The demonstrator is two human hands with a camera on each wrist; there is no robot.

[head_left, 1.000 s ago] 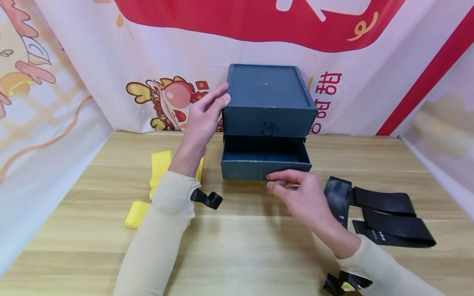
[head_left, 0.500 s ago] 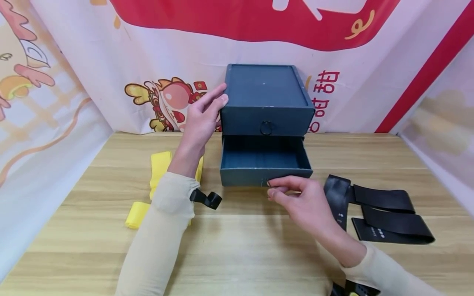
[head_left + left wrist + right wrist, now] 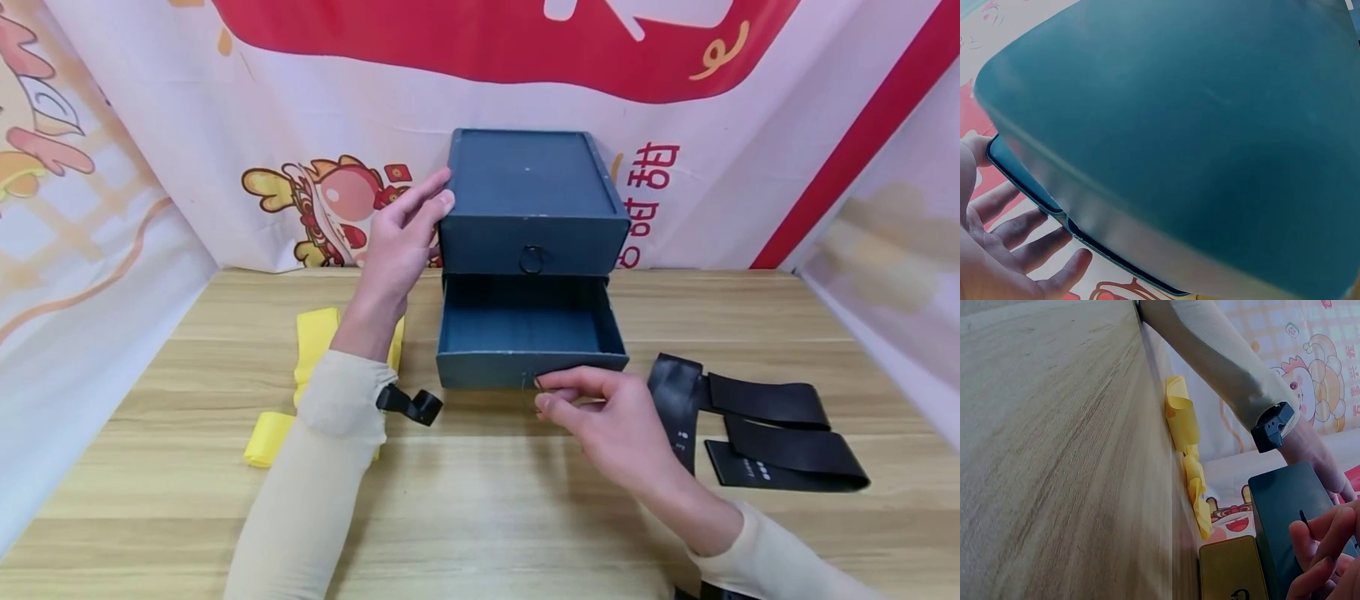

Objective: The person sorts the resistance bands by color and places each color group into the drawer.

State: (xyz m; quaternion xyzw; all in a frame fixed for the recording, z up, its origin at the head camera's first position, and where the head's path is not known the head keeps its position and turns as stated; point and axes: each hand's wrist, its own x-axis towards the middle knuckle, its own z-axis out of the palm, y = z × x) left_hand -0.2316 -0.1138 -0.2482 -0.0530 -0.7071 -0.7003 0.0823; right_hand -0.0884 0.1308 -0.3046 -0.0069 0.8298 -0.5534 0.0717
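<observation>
A dark blue two-drawer storage box (image 3: 538,171) stands against the backdrop. Its lower drawer (image 3: 480,372) is pulled well out, and nothing lies on the visible part of its floor. My right hand (image 3: 626,421) pinches the thin ring pull (image 3: 527,396) on that drawer's front between thumb and forefinger. My left hand (image 3: 397,246) rests against the upper left side of the box, fingers extended. In the left wrist view its fingers (image 3: 1025,226) are spread along the box's edge. The upper drawer (image 3: 480,246), with its own ring (image 3: 531,259), is pushed in.
Folded yellow bands (image 3: 315,342) lie on the wooden table (image 3: 465,517) at left, partly hidden under my left forearm. Black folded bands (image 3: 787,450) with white print lie at right, beside my right wrist. A printed cloth (image 3: 345,100) hangs behind the box.
My right hand has drawn the lower drawer further out toward me, showing more of its inside. The left hand stays against the box, and the whole view has shifted slightly.
</observation>
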